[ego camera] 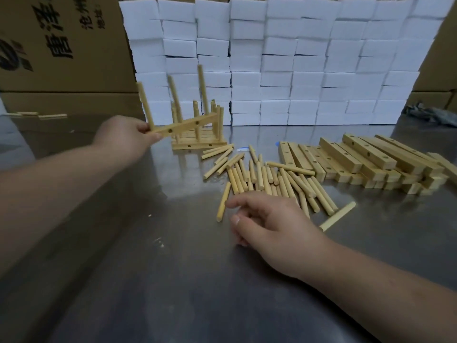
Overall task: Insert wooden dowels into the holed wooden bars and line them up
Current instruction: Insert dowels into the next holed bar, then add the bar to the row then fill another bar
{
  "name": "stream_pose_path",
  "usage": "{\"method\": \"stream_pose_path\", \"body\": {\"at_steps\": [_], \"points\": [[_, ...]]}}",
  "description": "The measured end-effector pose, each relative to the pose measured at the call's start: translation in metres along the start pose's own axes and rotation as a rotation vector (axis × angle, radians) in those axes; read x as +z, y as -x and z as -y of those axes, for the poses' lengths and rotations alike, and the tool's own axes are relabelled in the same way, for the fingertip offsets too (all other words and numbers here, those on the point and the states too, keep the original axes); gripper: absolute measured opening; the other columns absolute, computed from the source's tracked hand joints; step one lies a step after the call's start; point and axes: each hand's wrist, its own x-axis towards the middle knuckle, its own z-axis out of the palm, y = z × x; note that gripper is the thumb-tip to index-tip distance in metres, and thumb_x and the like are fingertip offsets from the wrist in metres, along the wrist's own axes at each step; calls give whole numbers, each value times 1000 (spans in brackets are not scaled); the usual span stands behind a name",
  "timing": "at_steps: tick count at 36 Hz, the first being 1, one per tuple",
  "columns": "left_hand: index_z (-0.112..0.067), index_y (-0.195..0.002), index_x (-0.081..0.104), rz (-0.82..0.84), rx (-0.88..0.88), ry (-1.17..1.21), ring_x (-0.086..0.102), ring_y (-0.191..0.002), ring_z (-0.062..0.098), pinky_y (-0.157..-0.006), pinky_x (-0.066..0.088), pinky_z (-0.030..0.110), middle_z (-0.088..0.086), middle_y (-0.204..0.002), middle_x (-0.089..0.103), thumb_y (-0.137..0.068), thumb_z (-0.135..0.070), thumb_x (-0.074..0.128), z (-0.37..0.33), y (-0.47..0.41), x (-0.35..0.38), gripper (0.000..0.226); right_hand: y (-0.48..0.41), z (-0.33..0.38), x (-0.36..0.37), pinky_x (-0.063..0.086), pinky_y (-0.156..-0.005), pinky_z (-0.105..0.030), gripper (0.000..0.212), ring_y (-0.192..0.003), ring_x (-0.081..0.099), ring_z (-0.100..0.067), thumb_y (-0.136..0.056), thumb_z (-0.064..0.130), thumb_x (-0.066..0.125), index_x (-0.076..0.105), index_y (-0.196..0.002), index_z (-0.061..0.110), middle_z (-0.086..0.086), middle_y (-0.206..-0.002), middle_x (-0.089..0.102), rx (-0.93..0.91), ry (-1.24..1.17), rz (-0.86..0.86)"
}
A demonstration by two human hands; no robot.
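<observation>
My left hand (123, 137) pinches the near end of a holed wooden bar (188, 125) that carries three upright dowels, held above the steel table. Just behind and below it stand finished bars with dowels (197, 143), lined up side by side. A loose pile of dowels (269, 179) lies in the middle of the table. My right hand (269, 219) hovers over the near edge of that pile, fingers loosely curled, holding nothing. A stack of bare holed bars (366, 162) lies at the right.
A wall of white foam blocks (284, 63) stands behind the work area. Cardboard boxes (61, 45) rise at the back left, with a few dowels (39, 115) on a ledge. One pale dowel (338, 216) lies apart at the right.
</observation>
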Motion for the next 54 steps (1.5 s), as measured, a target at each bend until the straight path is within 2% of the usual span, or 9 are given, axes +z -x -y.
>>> {"method": "stream_pose_path", "body": {"at_steps": [5,11,16,21,35,42,45,50,54], "points": [[-16,-117,63,37,-55,-225,51,-89,23,-70,39,30,8,-113,63,-82,-43,64,39,-23,1,43,-1,-2,0,53,-73,-34,19,-70,62,-4,-88,31,54,61,-106,33,14,-79,63,7,-11,37],[-18,-117,63,142,-64,-294,47,-81,18,-63,38,30,7,-111,61,-83,-40,64,53,-33,18,41,-3,-5,-1,53,-72,-33,13,-70,62,-5,-89,29,56,55,-90,42,17,-82,62,-9,-38,65],[-18,-115,64,182,-59,-262,49,-83,19,-68,40,30,4,-103,61,-83,-39,64,45,-44,35,38,-3,-5,-1,52,-72,-31,17,-70,62,-7,-88,27,56,54,-82,43,19,-82,63,0,-43,73],[-11,-120,54,173,-101,-234,51,-107,28,-81,40,34,9,-119,57,-79,-39,69,36,-55,54,52,-2,-5,-2,51,-71,-28,5,-71,63,-7,-87,27,56,60,-89,30,18,-84,63,16,-49,81],[-10,-79,64,232,-61,-308,56,-75,23,-63,45,31,8,-83,63,-83,-43,62,9,-60,84,33,-3,-5,-2,53,-74,-30,1,-74,64,-5,-87,31,58,59,-86,31,20,-87,62,6,-33,83],[-18,-77,59,208,-22,-337,56,-66,17,-51,37,28,3,-71,64,-84,-45,59,9,-59,89,28,-4,-7,-3,53,-71,-25,9,-76,63,-1,-88,31,57,60,-90,39,22,-90,61,-10,-16,98],[-20,-75,63,232,-18,-339,61,-62,14,-51,40,26,0,-60,67,-85,-48,55,9,-59,90,31,-3,-5,-2,53,-72,-25,12,-76,63,0,-86,34,55,55,-81,44,23,-90,61,-20,-17,95],[-18,-71,66,237,-25,-381,61,-62,13,-54,43,27,-1,-57,67,-86,-50,53,9,-63,92,37,-4,-6,-3,49,-71,-21,2,-75,63,-2,-87,30,57,58,-89,29,21,-88,61,-9,-17,89],[-14,-69,67,219,-55,-405,60,-60,14,-51,39,26,1,-59,67,-87,-49,54,11,-67,94,41,-4,-5,-2,51,-72,-24,10,-76,63,-2,-87,30,57,57,-83,40,22,-89,60,-9,-36,102]]}}
